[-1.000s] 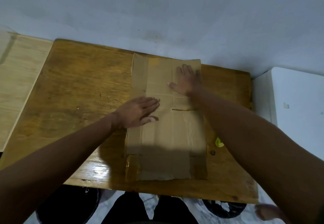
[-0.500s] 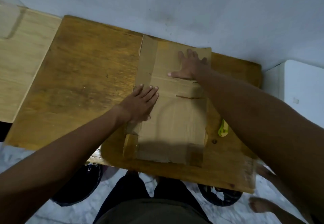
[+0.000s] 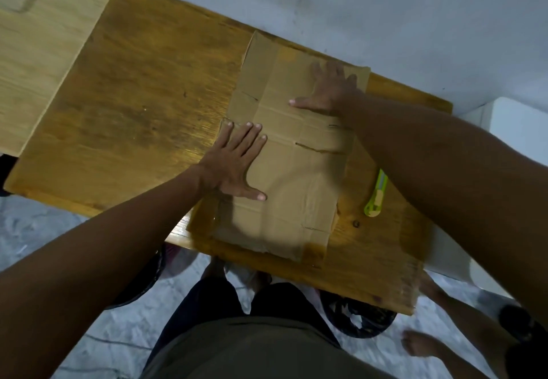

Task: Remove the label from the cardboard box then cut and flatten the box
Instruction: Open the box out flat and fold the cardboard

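Note:
The brown cardboard box (image 3: 299,189) lies flat on the wooden table (image 3: 142,105), its creases and a short cut showing near the middle. My left hand (image 3: 237,165) presses palm down on the box's left edge, fingers spread. On the box's far right part my right hand (image 3: 329,91) also lies flat with fingers apart. Neither hand holds anything. A yellow-green utility knife (image 3: 376,197) rests on the table just right of the box, partly under my right forearm.
A lighter wooden surface (image 3: 38,40) adjoins the table on the left. A white wall (image 3: 385,8) runs behind the table and a white cabinet (image 3: 519,129) stands at the right. Dark bags (image 3: 358,319) and someone's feet (image 3: 421,343) are on the floor below the table's near edge.
The view has tilted down and turned, so the table sits more diagonally. My left hand has slid toward the box's left edge; my right hand stays pressed on the far part.

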